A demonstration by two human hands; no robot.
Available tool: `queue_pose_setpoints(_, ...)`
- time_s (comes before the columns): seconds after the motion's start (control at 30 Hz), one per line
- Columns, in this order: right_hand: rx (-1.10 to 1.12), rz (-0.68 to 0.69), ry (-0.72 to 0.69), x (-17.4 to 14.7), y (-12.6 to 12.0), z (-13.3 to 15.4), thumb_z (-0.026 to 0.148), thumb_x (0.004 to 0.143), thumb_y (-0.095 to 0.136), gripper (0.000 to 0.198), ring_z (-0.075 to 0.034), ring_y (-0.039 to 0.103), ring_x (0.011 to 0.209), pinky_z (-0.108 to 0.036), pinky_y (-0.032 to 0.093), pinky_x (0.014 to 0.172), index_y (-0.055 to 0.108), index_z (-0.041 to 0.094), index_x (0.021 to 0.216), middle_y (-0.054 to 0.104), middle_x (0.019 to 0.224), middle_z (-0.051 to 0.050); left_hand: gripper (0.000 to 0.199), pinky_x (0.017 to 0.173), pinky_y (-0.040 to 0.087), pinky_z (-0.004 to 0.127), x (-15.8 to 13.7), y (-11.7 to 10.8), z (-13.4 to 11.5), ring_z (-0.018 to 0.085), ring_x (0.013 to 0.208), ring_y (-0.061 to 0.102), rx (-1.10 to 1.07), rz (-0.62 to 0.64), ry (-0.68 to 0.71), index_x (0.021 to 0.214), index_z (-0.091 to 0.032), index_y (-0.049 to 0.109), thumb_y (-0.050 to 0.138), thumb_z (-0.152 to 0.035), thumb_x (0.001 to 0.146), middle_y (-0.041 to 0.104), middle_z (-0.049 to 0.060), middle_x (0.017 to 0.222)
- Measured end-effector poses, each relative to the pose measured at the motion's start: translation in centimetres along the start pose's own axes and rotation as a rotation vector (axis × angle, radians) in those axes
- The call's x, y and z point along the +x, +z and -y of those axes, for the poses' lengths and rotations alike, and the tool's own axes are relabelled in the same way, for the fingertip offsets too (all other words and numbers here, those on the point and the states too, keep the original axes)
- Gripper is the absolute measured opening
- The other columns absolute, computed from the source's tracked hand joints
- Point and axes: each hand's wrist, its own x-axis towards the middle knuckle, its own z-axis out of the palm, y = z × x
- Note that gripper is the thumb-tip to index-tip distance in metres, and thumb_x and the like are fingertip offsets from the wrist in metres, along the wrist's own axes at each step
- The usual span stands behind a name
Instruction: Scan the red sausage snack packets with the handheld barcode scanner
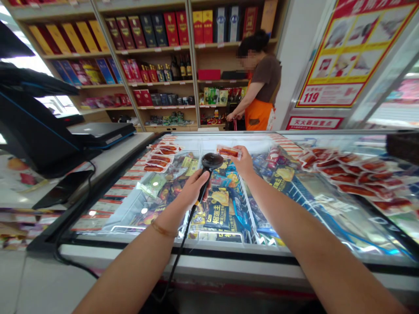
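Scanning, we reckon: left grip [195, 187] wrapped round scanner [211, 160], right grip [244, 161] pinching sausage pack [228, 151]; next calls for lining them up.

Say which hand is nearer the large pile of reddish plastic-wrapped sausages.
Right. The right hand is left of the sausage pile, holding one reddish wrapped sausage; the left hand, around a black handheld scanner, is farther left.

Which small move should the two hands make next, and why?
Perhaps aim the black corded handheld scanner at the clear-wrapped, reddish-brown snack: the left hand grips the scanner, and the right hand holds the snack near the scanner's head.
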Motion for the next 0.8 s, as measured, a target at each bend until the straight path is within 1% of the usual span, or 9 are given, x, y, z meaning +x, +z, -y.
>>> queue_pose_setpoints(0.1, -0.048, 0.001, -0.009, 0.1, 0.0, -0.6, 0.027, 0.07, 0.061, 0.038, -0.023, 0.062, 0.093, -0.039, 0.047, 0.089, 0.058, 0.019, 0.107, 0.067, 0.102, -0.006, 0.047, 0.032, 0.034, 0.021, 0.0, 0.1, 0.0, 0.008, 0.034, 0.047, 0.012, -0.012, 0.006, 0.09, -0.02, 0.05, 0.064, -0.061, 0.074, 0.055, -0.005, 0.06)
queue_pose_setpoints(0.17, -0.103, -0.002, -0.024, 0.1, 0.0, -0.8, 0.024, 0.071, 0.058, 0.039, -0.025, 0.061, 0.102, -0.042, 0.044, 0.096, 0.059, 0.018, 0.109, 0.067, 0.11, -0.009, 0.046, 0.032, 0.034, 0.021, 0.0, 0.2, -0.1, 0.008, 0.034, 0.046, 0.035, -0.064, 0.016, 0.088, -0.02, 0.049, 0.063, -0.061, 0.074, 0.054, -0.005, 0.061)
queue_pose_setpoints(0.23, -0.154, -0.011, -0.036, 0.0, -0.1, -0.9, 0.021, 0.072, 0.056, 0.04, -0.027, 0.059, 0.109, -0.044, 0.041, 0.101, 0.061, 0.016, 0.111, 0.065, 0.115, -0.012, 0.046, 0.032, 0.034, 0.021, -0.2, 0.1, -0.5, 0.008, 0.033, 0.047, 0.056, -0.169, 0.019, 0.087, -0.02, 0.048, 0.062, -0.061, 0.074, 0.054, -0.006, 0.061)
queue_pose_setpoints(0.3, -0.19, -0.01, -0.039, 0.0, 0.1, -0.8, 0.021, 0.072, 0.056, 0.041, -0.028, 0.058, 0.11, -0.046, 0.04, 0.102, 0.062, 0.015, 0.111, 0.065, 0.114, -0.013, 0.044, 0.031, 0.034, 0.021, -0.7, -0.3, -1.5, 0.008, 0.033, 0.047, 0.047, -0.287, 0.009, 0.085, -0.02, 0.047, 0.06, -0.061, 0.076, 0.053, -0.006, 0.061)
queue_pose_setpoints(0.4, -0.187, 0.03, -0.05, 0.6, 1.8, 0.5, 0.023, 0.072, 0.058, 0.04, -0.027, 0.06, 0.107, -0.045, 0.042, 0.1, 0.063, 0.016, 0.111, 0.066, 0.113, -0.011, 0.042, 0.032, 0.036, 0.021, -2.0, -2.2, -3.5, 0.008, 0.033, 0.047, -0.011, -0.388, 0.017, 0.084, -0.021, 0.045, 0.057, -0.061, 0.078, 0.054, -0.006, 0.06)
queue_pose_setpoints(0.47, -0.156, 0.082, -0.079, 1.3, 4.3, 2.1, 0.023, 0.073, 0.059, 0.04, -0.025, 0.06, 0.108, -0.043, 0.043, 0.1, 0.063, 0.018, 0.113, 0.066, 0.115, -0.009, 0.042, 0.031, 0.035, 0.021, -3.1, -4.2, -4.9, 0.008, 0.033, 0.047, -0.018, -0.442, 0.052, 0.084, -0.021, 0.045, 0.057, -0.06, 0.078, 0.054, -0.006, 0.06)
queue_pose_setpoints(0.57, -0.094, 0.182, -0.099, 2.4, 9.9, 5.4, 0.021, 0.073, 0.06, 0.041, -0.023, 0.06, 0.109, -0.04, 0.043, 0.101, 0.063, 0.017, 0.113, 0.066, 0.116, -0.008, 0.041, 0.03, 0.033, 0.02, -5.1, -8.0, -6.3, 0.008, 0.031, 0.047, 0.011, -0.571, 0.089, 0.084, -0.021, 0.045, 0.057, -0.06, 0.078, 0.054, -0.007, 0.059)
queue_pose_setpoints(0.7, -0.006, 0.261, 0.003, 2.5, 18.5, 9.4, 0.021, 0.072, 0.063, 0.04, -0.022, 0.062, 0.103, -0.038, 0.046, 0.096, 0.064, 0.02, 0.112, 0.069, 0.11, -0.006, 0.043, 0.029, 0.033, 0.02, -7.9, -12.5, -7.0, 0.008, 0.032, 0.047, 0.012, -0.7, 0.092, 0.085, -0.021, 0.046, 0.056, -0.062, 0.077, 0.054, -0.007, 0.06)
queue_pose_setpoints(0.8, 0.004, 0.304, 0.042, 1.6, 23.1, 11.1, 0.022, 0.073, 0.064, 0.04, -0.021, 0.061, 0.105, -0.039, 0.044, 0.098, 0.064, 0.024, 0.114, 0.069, 0.109, -0.003, 0.043, 0.029, 0.033, 0.02, -9.7, -14.7, -7.1, 0.008, 0.032, 0.047, 0.027, -0.767, 0.095, 0.087, -0.02, 0.048, 0.056, -0.061, 0.077, 0.053, -0.006, 0.061)
